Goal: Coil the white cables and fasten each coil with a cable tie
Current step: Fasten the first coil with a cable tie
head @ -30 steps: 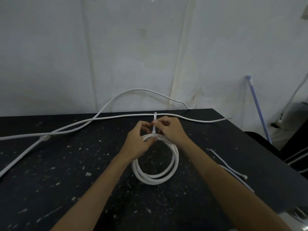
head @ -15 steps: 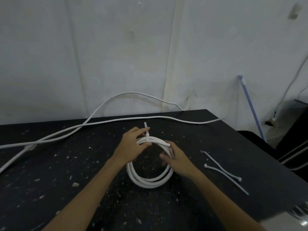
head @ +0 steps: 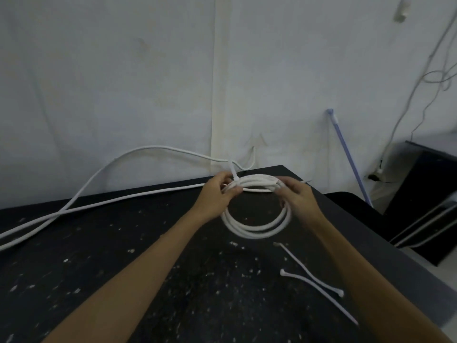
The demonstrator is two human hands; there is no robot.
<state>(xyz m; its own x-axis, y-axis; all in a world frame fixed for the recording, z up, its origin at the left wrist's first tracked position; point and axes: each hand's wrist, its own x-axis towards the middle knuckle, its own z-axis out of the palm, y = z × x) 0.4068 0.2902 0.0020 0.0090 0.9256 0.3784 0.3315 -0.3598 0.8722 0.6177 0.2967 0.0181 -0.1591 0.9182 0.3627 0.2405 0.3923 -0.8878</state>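
Note:
A white cable coil (head: 257, 229) is lifted above the black table (head: 123, 256), near its far right corner. A cable tie (head: 233, 173) is wrapped round the coil's upper left, its tail sticking up. My left hand (head: 217, 196) grips the coil at the tie. My right hand (head: 296, 196) grips the coil's right side. Behind the coil, a long loose white cable (head: 103, 201) runs across the back of the table to the left. Two spare cable ties (head: 311, 278) lie on the table to the right.
A white wall stands close behind the table. A blue-handled stick (head: 348, 157) leans on the wall at the right. Black furniture (head: 425, 194) and hanging wires (head: 420, 78) stand off the table's right edge.
The coil has been lifted off the table and carried toward the far right corner. My right hand has moved up the coil's right side. The view has turned to the right.

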